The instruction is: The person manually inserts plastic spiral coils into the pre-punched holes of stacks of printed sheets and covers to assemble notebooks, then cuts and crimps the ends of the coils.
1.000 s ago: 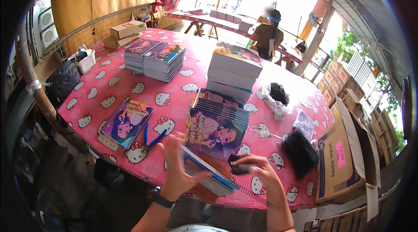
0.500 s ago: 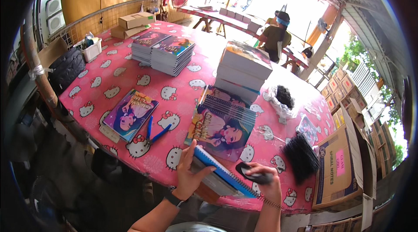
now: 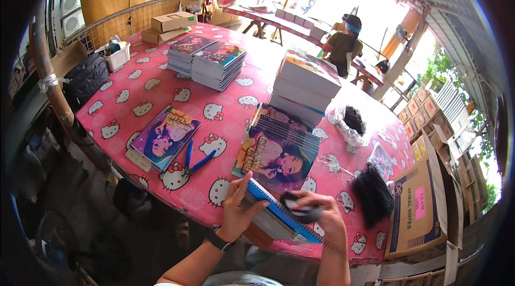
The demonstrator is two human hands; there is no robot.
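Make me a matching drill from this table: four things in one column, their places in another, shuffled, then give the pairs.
Things:
1. blue-edged notebook
2. blue-handled pliers
3. black spiral bindings
4. brown cardboard boxes

Places:
A. far left corner of the table
B. between the left hand and right hand
C. beside a single notebook near the table's left edge
D. next to the open carton on the right

Pairs: 1-B, 2-C, 3-D, 4-A

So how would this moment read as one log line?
left hand: holds blue notebook | right hand: holds black spiral at its edge | pink table
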